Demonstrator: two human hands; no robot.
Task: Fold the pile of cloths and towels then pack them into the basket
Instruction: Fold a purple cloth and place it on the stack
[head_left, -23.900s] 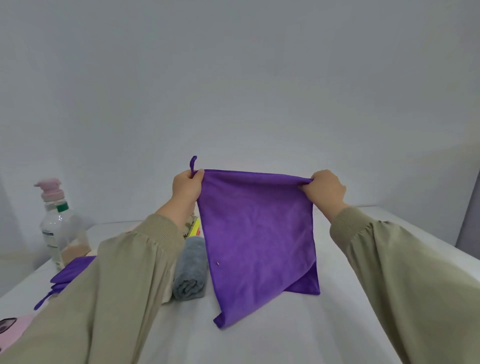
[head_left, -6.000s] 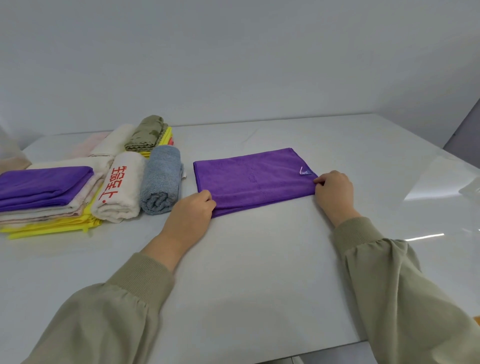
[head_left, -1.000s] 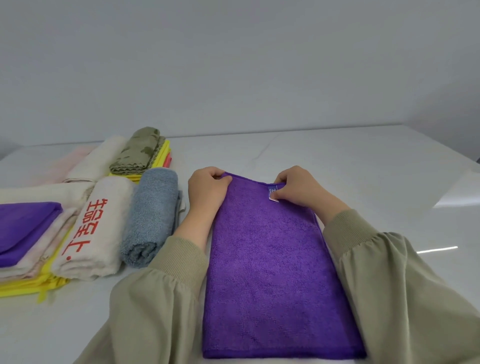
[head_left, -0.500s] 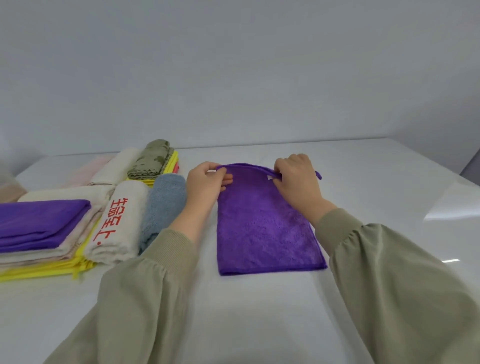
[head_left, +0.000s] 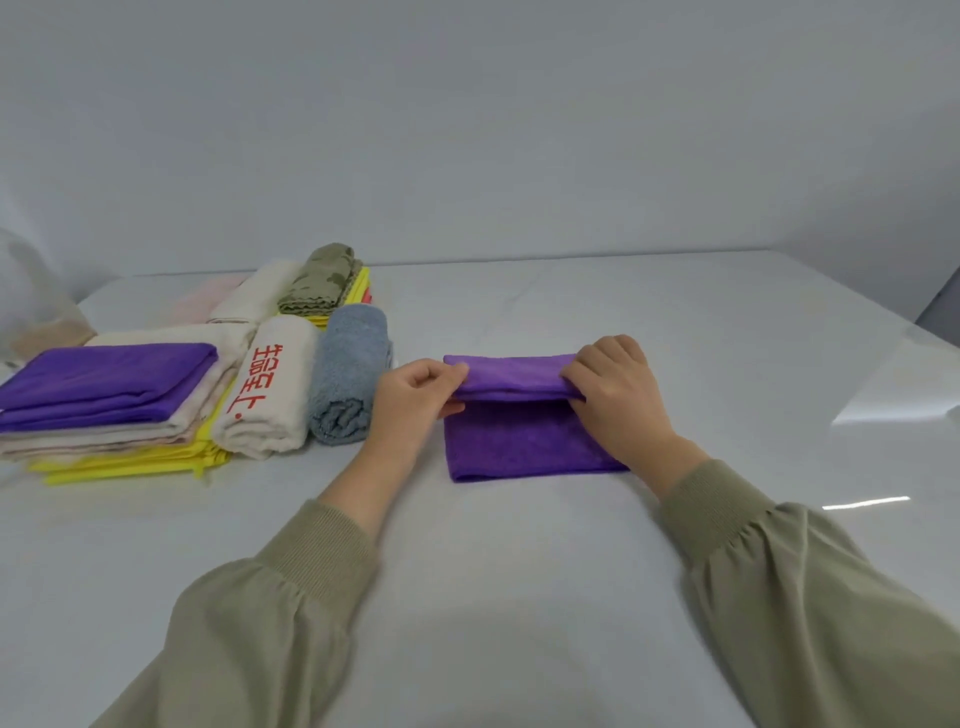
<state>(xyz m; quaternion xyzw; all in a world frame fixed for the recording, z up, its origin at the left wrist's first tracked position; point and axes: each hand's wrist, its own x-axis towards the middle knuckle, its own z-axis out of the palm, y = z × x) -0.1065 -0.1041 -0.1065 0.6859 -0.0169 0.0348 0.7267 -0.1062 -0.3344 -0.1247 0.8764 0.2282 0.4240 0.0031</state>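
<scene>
The purple cloth (head_left: 524, 441) lies on the table (head_left: 519, 597) in front of the person, its far edge lifted and doubled back toward them; the step in hand looks like a closing fold. To do it well, both hands should carry that edge evenly to the near edge so the corners meet square; the flap should come down without dragging the layer beneath (cloth of this plush sort likely clings to itself); a flat press along the crease would then set it. The left hand (head_left: 415, 400) pinches the flap's left end, fingers (head_left: 441, 371) curled over the top and thumb under; the right hand (head_left: 621, 400) grips the right end, its fingers (head_left: 584, 366) bent round the fold. To the left lie a rolled grey towel (head_left: 348, 374), a white towel with red lettering (head_left: 270, 395) and a stack of folded cloths (head_left: 104, 410); no basket is in view.
</scene>
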